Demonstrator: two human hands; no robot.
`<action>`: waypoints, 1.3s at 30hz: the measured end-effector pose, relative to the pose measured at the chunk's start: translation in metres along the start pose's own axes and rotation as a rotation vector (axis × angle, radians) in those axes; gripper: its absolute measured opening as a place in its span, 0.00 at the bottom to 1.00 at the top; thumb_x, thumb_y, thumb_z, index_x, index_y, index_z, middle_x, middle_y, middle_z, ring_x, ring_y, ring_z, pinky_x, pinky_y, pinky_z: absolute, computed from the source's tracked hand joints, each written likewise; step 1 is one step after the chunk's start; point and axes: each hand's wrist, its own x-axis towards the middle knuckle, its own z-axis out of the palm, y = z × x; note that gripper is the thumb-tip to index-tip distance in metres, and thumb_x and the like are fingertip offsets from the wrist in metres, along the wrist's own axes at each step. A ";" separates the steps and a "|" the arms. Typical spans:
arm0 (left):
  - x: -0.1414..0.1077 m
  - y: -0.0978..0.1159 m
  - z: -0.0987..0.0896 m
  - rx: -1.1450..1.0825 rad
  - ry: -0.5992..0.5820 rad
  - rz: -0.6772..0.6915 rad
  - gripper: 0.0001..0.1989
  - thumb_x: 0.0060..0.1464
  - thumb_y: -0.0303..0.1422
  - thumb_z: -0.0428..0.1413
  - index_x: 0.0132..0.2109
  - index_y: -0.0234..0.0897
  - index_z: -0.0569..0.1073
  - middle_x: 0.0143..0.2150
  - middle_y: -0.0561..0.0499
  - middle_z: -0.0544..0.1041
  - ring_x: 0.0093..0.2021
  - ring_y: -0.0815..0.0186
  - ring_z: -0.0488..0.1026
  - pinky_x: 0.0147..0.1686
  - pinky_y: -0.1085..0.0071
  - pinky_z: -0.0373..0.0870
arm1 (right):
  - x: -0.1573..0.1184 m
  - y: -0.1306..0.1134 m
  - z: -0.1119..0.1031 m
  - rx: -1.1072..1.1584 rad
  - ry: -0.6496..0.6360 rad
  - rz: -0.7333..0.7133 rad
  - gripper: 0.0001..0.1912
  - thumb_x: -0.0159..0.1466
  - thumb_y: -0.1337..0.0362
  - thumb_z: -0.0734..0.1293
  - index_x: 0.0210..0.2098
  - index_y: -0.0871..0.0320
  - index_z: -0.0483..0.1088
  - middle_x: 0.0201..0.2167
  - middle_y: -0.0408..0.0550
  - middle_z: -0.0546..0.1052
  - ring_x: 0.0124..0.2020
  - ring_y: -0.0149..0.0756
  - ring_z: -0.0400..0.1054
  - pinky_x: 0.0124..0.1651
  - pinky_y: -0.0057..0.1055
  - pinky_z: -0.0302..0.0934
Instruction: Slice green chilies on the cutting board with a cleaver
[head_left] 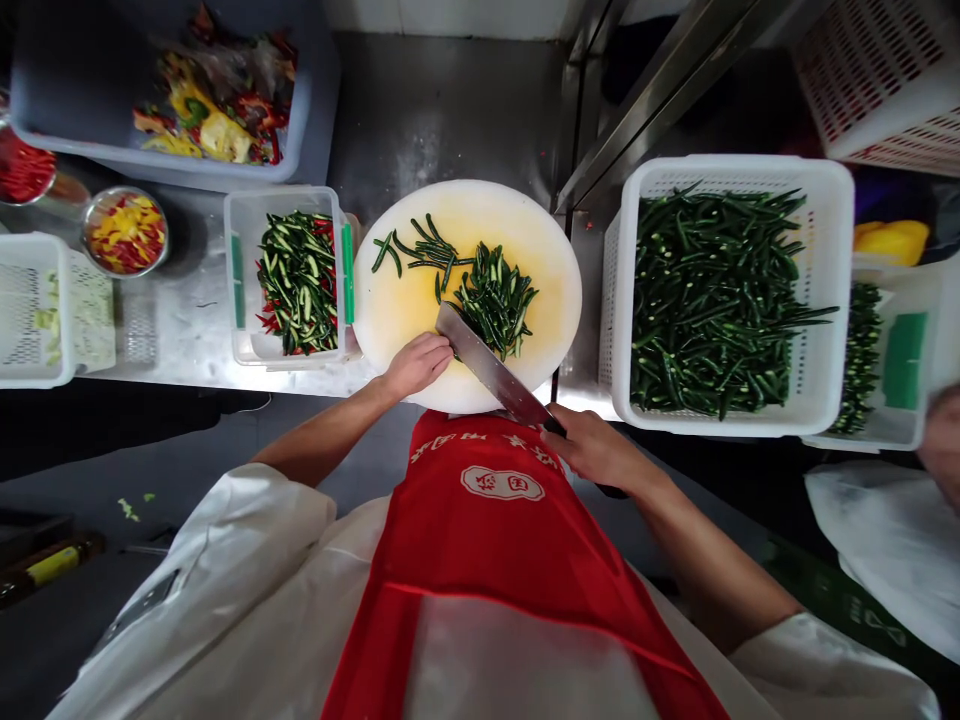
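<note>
My right hand point(592, 443) grips the black handle of a kitchen knife point(491, 375), its long blade slanting up and left across the round white cutting board point(390, 330). My left hand point(420, 365) rests on the board's near left part, fingers curled and pressed together beside the blade; whatever lies under the fingertips is hidden. Just beyond the blade is a heap of sliced green chili peppers point(499, 300). Several whole thin green chili peppers point(427, 245) lie farther back on the board, left of the heap.
Left of the board stands a clear container point(247, 340) with cut green and red peppers. A white basket point(817, 300) of green chili peppers stands right. A grey bin point(315, 110) of pepper scraps and a metal bowl point(127, 232) are at left. Another person's sleeve point(885, 540) shows at far right.
</note>
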 end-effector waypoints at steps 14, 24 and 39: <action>0.041 -0.070 -0.059 0.196 0.389 -0.511 0.10 0.61 0.33 0.50 0.45 0.36 0.72 0.45 0.40 0.73 0.48 0.55 0.73 0.50 0.58 0.71 | 0.022 0.017 0.023 0.098 0.138 -0.090 0.09 0.64 0.57 0.59 0.34 0.55 0.66 0.27 0.43 0.73 0.29 0.36 0.66 0.32 0.29 0.54; 0.048 -0.066 -0.068 0.140 0.293 -0.680 0.06 0.53 0.26 0.54 0.39 0.36 0.73 0.42 0.42 0.71 0.46 0.54 0.72 0.51 0.56 0.69 | 0.026 0.019 0.030 0.168 0.169 -0.005 0.09 0.63 0.58 0.59 0.36 0.56 0.67 0.31 0.45 0.76 0.33 0.38 0.68 0.35 0.30 0.56; -0.003 0.000 -0.009 -0.005 0.032 -0.077 0.13 0.66 0.32 0.46 0.42 0.37 0.76 0.44 0.45 0.76 0.45 0.62 0.71 0.48 0.62 0.71 | 0.003 0.001 0.004 0.047 0.034 -0.019 0.07 0.64 0.60 0.59 0.32 0.54 0.63 0.23 0.43 0.72 0.28 0.37 0.66 0.30 0.29 0.50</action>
